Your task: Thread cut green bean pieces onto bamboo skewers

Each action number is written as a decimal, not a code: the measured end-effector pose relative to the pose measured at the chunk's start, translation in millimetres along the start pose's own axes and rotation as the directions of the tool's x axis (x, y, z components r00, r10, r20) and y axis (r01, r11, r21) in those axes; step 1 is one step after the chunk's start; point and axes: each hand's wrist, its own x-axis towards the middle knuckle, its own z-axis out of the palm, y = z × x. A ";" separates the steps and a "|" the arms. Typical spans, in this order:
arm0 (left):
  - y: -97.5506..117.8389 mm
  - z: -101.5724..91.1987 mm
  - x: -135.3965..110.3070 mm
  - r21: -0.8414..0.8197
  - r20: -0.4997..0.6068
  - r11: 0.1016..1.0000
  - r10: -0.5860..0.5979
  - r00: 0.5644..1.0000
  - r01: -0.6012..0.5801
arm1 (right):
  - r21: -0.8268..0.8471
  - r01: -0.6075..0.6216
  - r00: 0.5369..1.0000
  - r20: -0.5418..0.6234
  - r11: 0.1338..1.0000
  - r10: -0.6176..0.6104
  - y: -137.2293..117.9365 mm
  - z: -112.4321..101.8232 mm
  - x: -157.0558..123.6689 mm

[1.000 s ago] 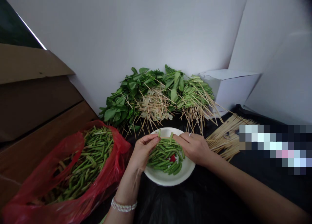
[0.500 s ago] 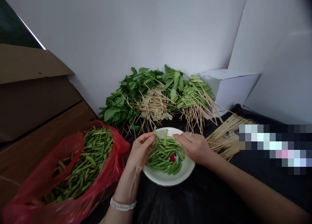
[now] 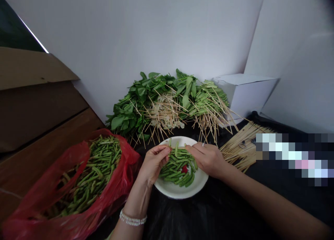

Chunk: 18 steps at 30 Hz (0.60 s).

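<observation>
My left hand (image 3: pixel 157 160) is closed, its thumb and finger pinching an upright piece of green bean (image 3: pixel 170 142) over the left part of the bowl. Opposite it, my right hand (image 3: pixel 207 159) is closed on a thin skewer, mostly hidden by the fingers, that runs between the two hands. Another bean piece (image 3: pixel 176 149) stands crosswise on the skewer between them. Below lies a white bowl (image 3: pixel 180 194) with a red print on its bottom, holding many cut green beans (image 3: pixel 173 173).
On the left, a red plastic bag (image 3: pixel 127 160) gapes around more cut beans (image 3: pixel 97 173). Behind the bowl are leafy greens (image 3: pixel 141 90), skewered pale pieces (image 3: pixel 167 111) and skewered green stalks (image 3: pixel 208 97). Loose skewers (image 3: pixel 237 149), scissors (image 3: pixel 243 144) and a white box (image 3: pixel 250 93) are at right.
My left hand has moved slightly right with its bean piece, narrowing the gap to my right hand. My right hand has barely moved.
</observation>
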 end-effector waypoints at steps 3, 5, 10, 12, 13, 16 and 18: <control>-3.6 2.8 -1.3 0.041 0.036 0.999 -0.011 0.999 0.009 | -0.002 0.018 1.000 0.011 1.000 -0.018 -2.0 0.0 0.4; -5.3 3.2 -1.2 0.050 0.038 0.999 -0.009 0.999 0.007 | -0.005 0.024 1.000 0.014 1.000 -0.024 -2.8 -0.4 0.9; -6.4 2.2 0.0 0.076 0.036 0.997 -0.005 0.999 0.002 | 0.033 0.011 0.998 0.062 0.999 -0.013 -3.3 -1.6 2.2; -5.6 2.5 -0.1 0.084 0.038 0.996 -0.005 0.999 0.002 | 0.068 -0.006 0.996 0.092 0.998 0.000 -3.1 -1.5 2.3; -5.0 2.7 -0.2 0.084 0.037 0.996 -0.004 0.999 0.001 | 0.080 -0.011 0.995 0.103 0.997 0.003 -3.1 -1.4 2.2; -3.1 3.4 -0.9 0.083 0.038 0.997 -0.006 0.999 0.003 | 0.068 -0.002 0.996 0.087 0.998 -0.004 -3.1 -0.5 1.1; -2.9 4.1 -1.4 0.083 0.037 0.997 -0.007 0.999 0.004 | 0.039 0.018 0.998 0.057 0.999 -0.020 -3.9 -0.1 0.7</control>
